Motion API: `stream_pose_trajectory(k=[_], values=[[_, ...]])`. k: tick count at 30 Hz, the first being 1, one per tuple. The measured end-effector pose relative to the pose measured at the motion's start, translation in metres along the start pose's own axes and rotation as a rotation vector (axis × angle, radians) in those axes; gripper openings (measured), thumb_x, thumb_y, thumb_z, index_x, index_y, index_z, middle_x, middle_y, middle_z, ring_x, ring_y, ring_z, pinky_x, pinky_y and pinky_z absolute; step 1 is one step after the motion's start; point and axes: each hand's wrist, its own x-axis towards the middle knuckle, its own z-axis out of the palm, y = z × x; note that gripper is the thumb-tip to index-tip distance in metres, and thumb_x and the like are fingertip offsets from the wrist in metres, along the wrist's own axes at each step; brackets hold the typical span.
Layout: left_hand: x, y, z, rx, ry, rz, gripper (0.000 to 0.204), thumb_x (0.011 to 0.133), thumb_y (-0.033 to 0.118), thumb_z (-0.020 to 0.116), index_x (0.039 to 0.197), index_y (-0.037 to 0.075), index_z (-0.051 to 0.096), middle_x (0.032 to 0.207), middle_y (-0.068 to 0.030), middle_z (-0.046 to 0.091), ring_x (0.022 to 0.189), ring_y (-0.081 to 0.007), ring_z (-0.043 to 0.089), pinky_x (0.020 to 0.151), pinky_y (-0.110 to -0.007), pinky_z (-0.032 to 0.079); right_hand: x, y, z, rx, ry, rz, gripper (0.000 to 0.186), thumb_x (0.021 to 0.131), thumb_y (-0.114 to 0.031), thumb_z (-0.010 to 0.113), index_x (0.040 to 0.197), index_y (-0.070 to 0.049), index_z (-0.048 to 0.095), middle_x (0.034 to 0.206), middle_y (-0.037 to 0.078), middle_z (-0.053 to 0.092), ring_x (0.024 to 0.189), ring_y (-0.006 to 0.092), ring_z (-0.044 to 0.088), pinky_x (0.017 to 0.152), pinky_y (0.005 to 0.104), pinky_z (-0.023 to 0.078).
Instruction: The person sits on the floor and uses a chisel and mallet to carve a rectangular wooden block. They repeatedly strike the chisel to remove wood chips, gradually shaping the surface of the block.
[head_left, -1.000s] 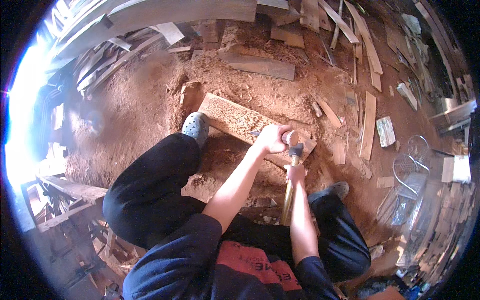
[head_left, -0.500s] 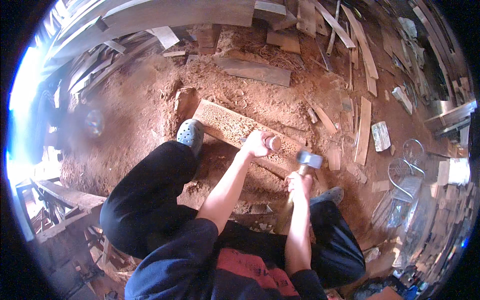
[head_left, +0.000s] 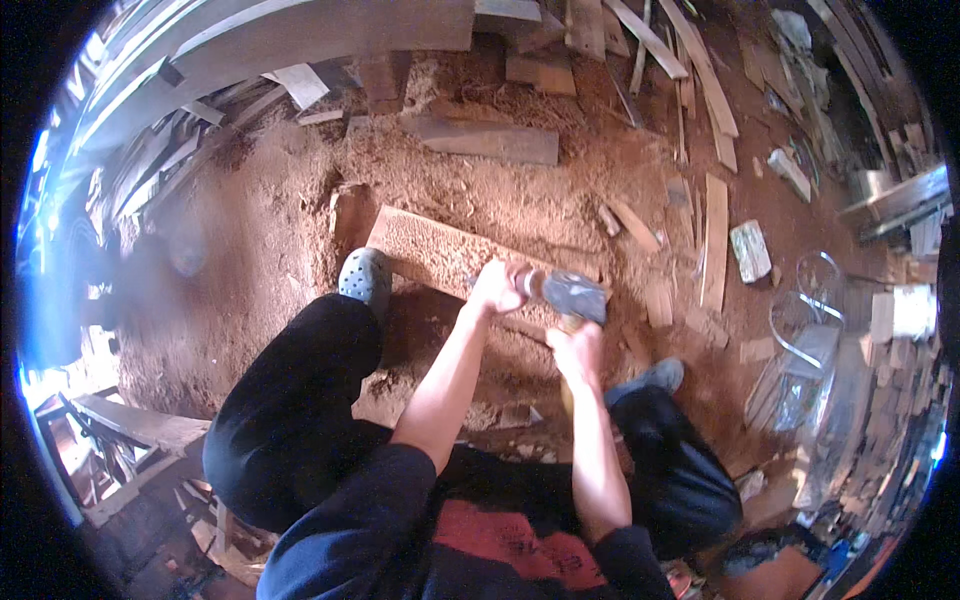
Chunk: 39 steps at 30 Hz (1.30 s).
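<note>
My left hand (head_left: pixel 496 289) is closed round the handle of a chisel (head_left: pixel 534 284), whose narrow metal part points left, low over a wooden board (head_left: pixel 425 242). The board lies slantwise on the ground between my feet, its upper face rough with carved texture and chips. My right hand (head_left: pixel 577 353) grips a hammer (head_left: pixel 576 298) by its handle. The hammer's dark metal head is at the butt of the chisel handle and seems to touch it. My left foot, in a grey clog (head_left: pixel 365 274), rests against the board's left end; my other clog (head_left: pixel 660 376) is beyond its right end.
Wood shavings and dirt cover the ground. Flat planks (head_left: pixel 490 140) lie ahead, with long strips (head_left: pixel 715 245) to the right. A pale block (head_left: pixel 750 251) and a wire-framed object (head_left: pixel 800 320) are farther right. Stacked wood lines the right edge, and a wooden frame (head_left: pixel 140 425) stands at left.
The hammer head has swung left from above my right hand onto the chisel's handle end, with my right hand moving left. The whole view has shifted slightly.
</note>
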Motion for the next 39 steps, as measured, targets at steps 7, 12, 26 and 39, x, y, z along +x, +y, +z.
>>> stream_pose_trajectory(k=[7, 12, 26, 39], values=[[-0.011, 0.005, -0.008, -0.039, 0.004, -0.071, 0.025, 0.058, 0.024, 0.063, 0.077, 0.008, 0.063, 0.078, -0.0152, 0.064, 0.076, -0.0332, 0.063, 0.068, -0.038, 0.05, -0.045, -0.099, -0.136, 0.99, 0.309, -0.316, 0.012, 0.07, 0.003, 0.054, 0.074, -0.007, 0.049, 0.059, 0.005, 0.051, 0.043, 0.0097, 0.047, 0.04, 0.0221, 0.039], [-0.002, 0.019, 0.002, -0.072, 0.059, -0.038, 0.025, 0.057, 0.025, 0.066, 0.077, 0.01, 0.064, 0.076, -0.0149, 0.064, 0.075, -0.0322, 0.063, 0.066, -0.038, 0.05, -0.01, 0.015, -0.015, 0.42, 0.156, 0.149, 0.016, 0.068, -0.006, 0.06, 0.081, 0.0, 0.054, 0.063, 0.011, 0.058, 0.046, 0.0168, 0.056, 0.043, 0.029, 0.047], [0.001, -0.012, -0.025, -0.522, 0.087, -0.17, 0.028, 0.052, 0.005, 0.07, 0.079, 0.003, 0.065, 0.069, -0.0047, 0.063, 0.069, -0.0149, 0.061, 0.063, -0.026, 0.049, 0.026, 0.123, 0.023, 0.188, -0.013, 0.465, 0.01, 0.063, -0.006, 0.06, 0.061, 0.0, 0.053, 0.05, 0.009, 0.054, 0.037, 0.0168, 0.05, 0.034, 0.0307, 0.039], [0.01, 0.017, 0.02, 0.165, 0.095, -0.139, 0.034, 0.062, 0.035, 0.068, 0.085, 0.011, 0.061, 0.081, -0.0154, 0.065, 0.079, -0.0334, 0.063, 0.07, -0.04, 0.05, 0.022, 0.101, 0.047, -0.3, 0.002, 0.348, 0.03, 0.069, -0.019, 0.061, 0.08, 0.009, 0.064, 0.078, 0.03, 0.062, 0.077, 0.0429, 0.063, 0.069, 0.0456, 0.051]])
